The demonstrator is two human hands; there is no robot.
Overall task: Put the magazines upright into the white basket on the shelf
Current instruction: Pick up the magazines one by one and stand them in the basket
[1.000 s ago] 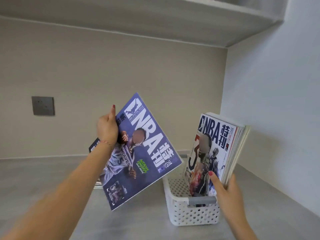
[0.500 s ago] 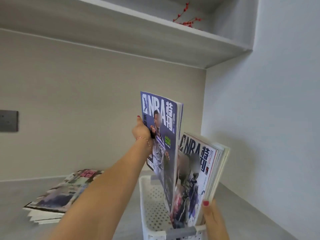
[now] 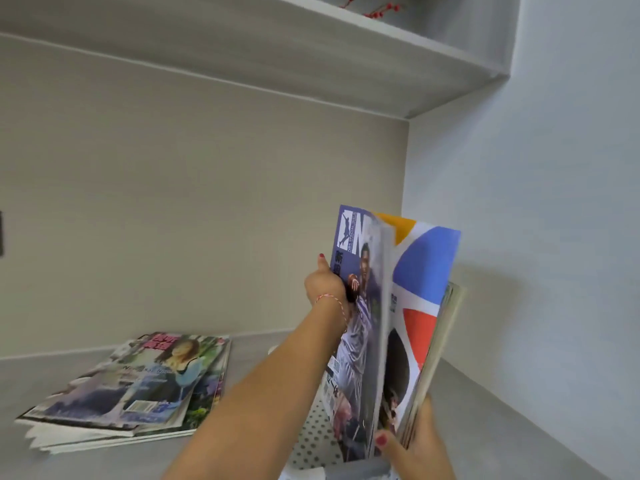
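My left hand [image 3: 325, 284] grips a purple basketball magazine [image 3: 360, 327] by its left edge and holds it upright, its lower end inside the white perforated basket [image 3: 311, 441]. Behind it stand several other magazines [image 3: 440, 344], one showing a back cover with blue and red shapes. My right hand [image 3: 412, 441] holds those standing magazines near their bottom edge, thumb in front. The basket is partly cut off by the lower frame edge.
A pile of several magazines [image 3: 138, 386] lies flat on the grey shelf surface [image 3: 485, 410] to the left. A side wall [image 3: 554, 237] stands close on the right, the back wall behind. An upper shelf board [image 3: 311, 57] hangs overhead.
The purple magazine has gone down into the basket against the standing ones. The view has turned left, showing more of the flat pile.
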